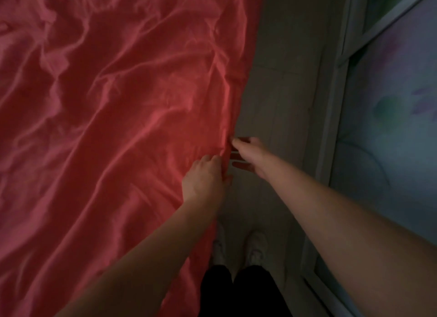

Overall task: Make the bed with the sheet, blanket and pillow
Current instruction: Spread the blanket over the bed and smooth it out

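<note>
My left hand (205, 178) lies knuckles up at the near edge of the red sheet (106, 104), its fingers curled over a bunched fold of the cloth and its thumb tucked against the hem, so it grips the sheet. My right hand (248, 154) sits just beyond it and slightly to its right, apart from it, with the hanging edge of the sheet between the two. Its fingers are straight and spread, pointing left at the cloth, and the thumb tip meets the hem. The light is dim and the fingers blur, but they look uncurled and hold nothing that I can make out.

The sheet spreads far to the left of both hands and away ahead of them as one broad field. It is smooth and faintly glossy, with a satin-like sheen on its ridges. Soft, long wrinkles run through it, many slanting towards my left hand. Its right border runs in a nearly straight line from beyond my right hand down past my left wrist, then drops out of view beside my legs.

To the right of my right hand is the floor (274, 85), pale and matt, with faint tile joints. Below my hands stand my two white shoes (255, 248), with black trousers (236, 290) above them. Further right of my right forearm runs a pale straight frame (331, 127) around a smooth panel (392, 132) washed in blue, purple and green.
</note>
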{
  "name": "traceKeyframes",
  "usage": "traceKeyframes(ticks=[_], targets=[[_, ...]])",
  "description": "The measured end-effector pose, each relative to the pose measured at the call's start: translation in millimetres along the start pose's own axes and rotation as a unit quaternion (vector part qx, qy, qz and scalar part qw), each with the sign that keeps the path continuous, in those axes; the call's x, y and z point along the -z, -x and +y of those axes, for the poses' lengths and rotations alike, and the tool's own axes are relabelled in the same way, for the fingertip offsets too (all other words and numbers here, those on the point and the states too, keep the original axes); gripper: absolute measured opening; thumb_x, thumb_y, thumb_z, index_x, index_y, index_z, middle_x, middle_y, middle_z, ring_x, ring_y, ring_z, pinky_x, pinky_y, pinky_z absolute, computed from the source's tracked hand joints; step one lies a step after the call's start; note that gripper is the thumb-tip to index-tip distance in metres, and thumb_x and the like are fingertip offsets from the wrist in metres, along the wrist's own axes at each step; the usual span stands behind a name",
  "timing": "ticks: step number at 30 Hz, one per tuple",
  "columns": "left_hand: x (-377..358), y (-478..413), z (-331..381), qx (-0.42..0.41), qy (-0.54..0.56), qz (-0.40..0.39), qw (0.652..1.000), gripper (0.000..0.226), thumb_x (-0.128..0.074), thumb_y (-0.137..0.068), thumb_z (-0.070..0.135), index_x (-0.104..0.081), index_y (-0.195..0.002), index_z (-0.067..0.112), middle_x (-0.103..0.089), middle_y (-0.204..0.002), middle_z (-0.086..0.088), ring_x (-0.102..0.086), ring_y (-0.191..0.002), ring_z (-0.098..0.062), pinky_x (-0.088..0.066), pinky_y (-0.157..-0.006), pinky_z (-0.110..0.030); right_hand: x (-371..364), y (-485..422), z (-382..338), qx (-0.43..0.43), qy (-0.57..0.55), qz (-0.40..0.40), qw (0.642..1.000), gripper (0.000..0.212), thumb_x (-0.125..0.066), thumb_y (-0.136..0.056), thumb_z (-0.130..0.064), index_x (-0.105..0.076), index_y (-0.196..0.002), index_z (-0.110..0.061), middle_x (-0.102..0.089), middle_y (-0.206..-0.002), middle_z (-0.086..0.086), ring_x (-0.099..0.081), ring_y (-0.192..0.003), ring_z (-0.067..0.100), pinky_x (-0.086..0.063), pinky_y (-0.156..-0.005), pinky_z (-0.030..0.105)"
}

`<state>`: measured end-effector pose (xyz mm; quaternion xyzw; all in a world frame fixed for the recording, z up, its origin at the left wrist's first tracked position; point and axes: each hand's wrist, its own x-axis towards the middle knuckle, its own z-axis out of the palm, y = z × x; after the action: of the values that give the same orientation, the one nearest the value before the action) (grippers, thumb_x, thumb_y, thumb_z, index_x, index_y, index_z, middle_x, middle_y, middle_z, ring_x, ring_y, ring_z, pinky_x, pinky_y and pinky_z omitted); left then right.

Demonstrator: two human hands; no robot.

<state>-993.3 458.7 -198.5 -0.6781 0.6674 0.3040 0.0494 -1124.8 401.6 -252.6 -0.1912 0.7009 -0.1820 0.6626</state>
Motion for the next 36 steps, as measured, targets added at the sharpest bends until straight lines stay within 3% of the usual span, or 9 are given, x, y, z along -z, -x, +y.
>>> traceKeyframes(ticks=[6,10,13,17,23,25,28,31,36], targets=[[-28.0,17.6,-9.9,0.016,-0.136,0.067,0.988,0.071,-0.076,-0.073,0.052,-0.044,-0.131,0.025,-0.043,-0.128,-0.006,-0.048,-0.117,-0.027,-0.047,-0.086,-0.042,-17.0,2.7,38.3,0.007,-0.07,-0.057,0.996,0.024,-0.066,-0.097,-0.026,-0.067,-0.117,-0.013,-0.071,-0.097,0.003,-0.068,-0.086,0.015,-0.058,-0.078,0.031],[-31.2,15.3,-12.4,0.009,-0.133,0.104,0.985,0.046,-0.073,-0.084,0.03,-0.051,-0.122,0.02,-0.049,-0.121,-0.006,-0.052,-0.112,-0.027,-0.049,-0.078,-0.04,-21.3,4.3,49.2,0.018,-0.109,-0.082,0.99,0.009,-0.071,-0.092,-0.023,-0.067,-0.099,-0.017,-0.071,-0.093,0.004,-0.067,-0.078,0.014,-0.056,-0.068,0.029],[-25.8,16.9,-6.9,0.007,-0.056,0.09,0.994,0.023,-0.061,-0.093,0.029,-0.06,-0.111,0.015,-0.057,-0.111,-0.007,-0.057,-0.108,-0.03,-0.048,-0.078,-0.041,-17.7,4.1,51.0,0.058,-0.096,-0.037,0.993,0.008,-0.073,-0.091,-0.018,-0.065,-0.095,-0.017,-0.071,-0.102,0.009,-0.068,-0.084,0.021,-0.059,-0.085,0.04],[-27.9,22.9,27.8,-0.005,0.013,0.07,0.997,0.034,-0.053,-0.096,0.043,-0.064,-0.103,0.011,-0.065,-0.106,-0.013,-0.061,-0.099,-0.037,-0.039,-0.071,-0.037,10.2,12.2,47.1,0.091,-0.04,0.083,0.992,0.021,-0.075,-0.089,-0.018,-0.068,-0.105,-0.006,-0.071,-0.113,0.019,-0.069,-0.102,0.034,-0.056,-0.093,0.051],[-40.9,50.1,36.4,0.012,0.045,0.067,0.997,0.024,-0.056,-0.098,0.02,-0.058,-0.122,0.016,-0.057,-0.117,-0.007,-0.055,-0.114,-0.028,-0.045,-0.087,-0.039,0.7,24.4,61.5,0.099,-0.053,0.123,0.986,0.021,-0.079,-0.081,-0.024,-0.058,-0.077,-0.022,-0.072,-0.108,0.019,-0.07,-0.099,0.034,-0.056,-0.092,0.052],[-40.1,74.7,11.2,0.006,0.03,0.096,0.995,0.026,-0.056,-0.096,0.018,-0.056,-0.122,0.019,-0.053,-0.118,-0.006,-0.051,-0.115,-0.028,-0.046,-0.09,-0.042,-21.9,39.3,75.5,0.103,-0.063,0.116,0.986,0.017,-0.078,-0.085,-0.02,-0.061,-0.087,-0.018,-0.071,-0.111,0.015,-0.069,-0.102,0.03,-0.055,-0.096,0.048],[-37.9,103.4,-35.4,0.011,0.013,0.132,0.991,0.02,-0.053,-0.093,0.015,-0.056,-0.113,0.016,-0.052,-0.113,-0.009,-0.051,-0.11,-0.032,-0.047,-0.089,-0.046,-46.1,63.2,100.0,0.097,-0.04,0.124,0.987,0.047,-0.079,-0.085,-0.026,-0.06,-0.123,-0.007,-0.068,-0.124,0.012,-0.066,-0.111,0.026,-0.051,-0.101,0.041],[-39.9,138.4,-85.8,0.031,0.001,0.129,0.991,0.017,-0.054,-0.093,0.018,-0.057,-0.109,0.016,-0.052,-0.112,-0.01,-0.052,-0.109,-0.034,-0.048,-0.085,-0.045,-64.8,89.0,136.3,0.086,-0.007,0.126,0.988,0.05,-0.075,-0.089,-0.029,-0.058,-0.13,-0.006,-0.065,-0.126,0.006,-0.064,-0.113,0.022,-0.05,-0.099,0.032],[-59.0,204.9,-148.0,0.029,0.005,0.124,0.992,0.019,-0.056,-0.092,0.022,-0.056,-0.108,0.012,-0.053,-0.11,-0.013,-0.052,-0.106,-0.036,-0.046,-0.086,-0.047,-103.5,132.5,195.6,0.078,0.012,0.115,0.99,0.055,-0.075,-0.087,-0.036,-0.057,-0.132,-0.01,-0.065,-0.129,0.008,-0.064,-0.114,0.023,-0.051,-0.102,0.039]])
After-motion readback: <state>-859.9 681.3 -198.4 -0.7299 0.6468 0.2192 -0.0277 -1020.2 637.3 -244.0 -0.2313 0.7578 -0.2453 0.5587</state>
